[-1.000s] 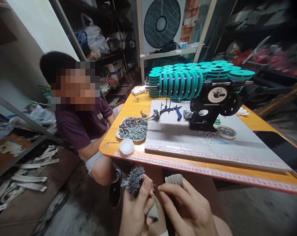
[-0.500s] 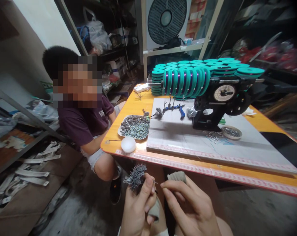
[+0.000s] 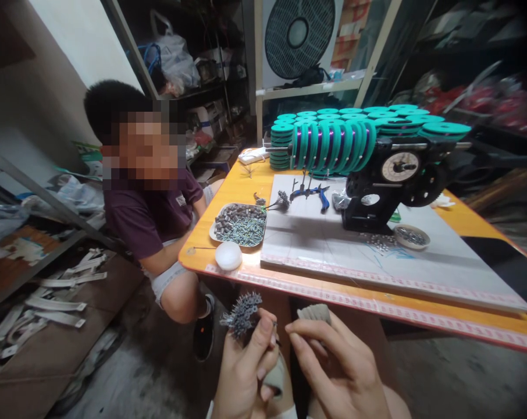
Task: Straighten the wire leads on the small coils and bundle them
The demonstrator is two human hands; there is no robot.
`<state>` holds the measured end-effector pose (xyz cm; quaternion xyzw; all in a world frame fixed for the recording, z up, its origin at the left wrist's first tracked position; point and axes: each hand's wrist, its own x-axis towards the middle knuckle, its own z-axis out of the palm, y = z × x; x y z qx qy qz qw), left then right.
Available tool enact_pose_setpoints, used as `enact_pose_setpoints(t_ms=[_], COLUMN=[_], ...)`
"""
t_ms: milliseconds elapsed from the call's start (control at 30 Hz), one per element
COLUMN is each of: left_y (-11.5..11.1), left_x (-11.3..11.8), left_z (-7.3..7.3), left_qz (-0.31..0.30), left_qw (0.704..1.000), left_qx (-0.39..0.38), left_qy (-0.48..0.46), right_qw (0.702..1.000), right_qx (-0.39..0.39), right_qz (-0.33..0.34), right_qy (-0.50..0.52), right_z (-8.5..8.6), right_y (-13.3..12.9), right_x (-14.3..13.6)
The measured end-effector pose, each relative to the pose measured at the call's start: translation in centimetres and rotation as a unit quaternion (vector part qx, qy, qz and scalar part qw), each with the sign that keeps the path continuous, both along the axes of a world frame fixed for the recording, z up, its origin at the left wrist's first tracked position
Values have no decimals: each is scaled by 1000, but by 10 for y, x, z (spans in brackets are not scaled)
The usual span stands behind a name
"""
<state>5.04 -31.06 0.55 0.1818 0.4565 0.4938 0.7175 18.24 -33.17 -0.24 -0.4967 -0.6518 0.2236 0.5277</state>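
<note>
My left hand is closed on a bunch of small grey metal parts, which fans out above its thumb and index finger. Just to the right, my right hand has its thumb and index finger pinched together; whatever lies between them is too small to make out. Grey-green cloth covers a finger of my right hand, and similar cloth is around a finger of my left hand. Both hands are in front of the table's near edge, slightly apart.
On the yellow table are a tray of small metal parts, a white round object, blue-handled pliers, a black winding machine and green spools. A seated person is at the left.
The seated person's head has turned and shifted slightly right. The camera view has moved a little. A thin tip seen between my hands earlier is no longer distinct.
</note>
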Motion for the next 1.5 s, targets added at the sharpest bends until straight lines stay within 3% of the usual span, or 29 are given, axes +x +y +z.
enact_pose_setpoints(t_ms=[367,533,767,1033,1333,1500], left_y=[-2,-3,-3,1,9,18], left_x=[6,10,-4,-14,-25,-36], left_z=[0,-3,-14,-22,-8,2], left_qz=[-13,-3,-27,-63,-148,-155], left_qw=[1000,998,989,972,945,943], left_qx=[-11,11,23,113,185,166], left_qy=[0,60,146,195,227,243], right_qw=[999,999,999,999,994,975], right_qx=[1,33,15,11,36,19], right_qz=[12,-6,-11,16,52,138], right_qy=[32,-19,-26,-45,-94,-174], right_z=[-2,-5,-7,-6,-1,2], right_y=[0,3,4,6,8,15], right_x=[-2,-1,2,8,13,19])
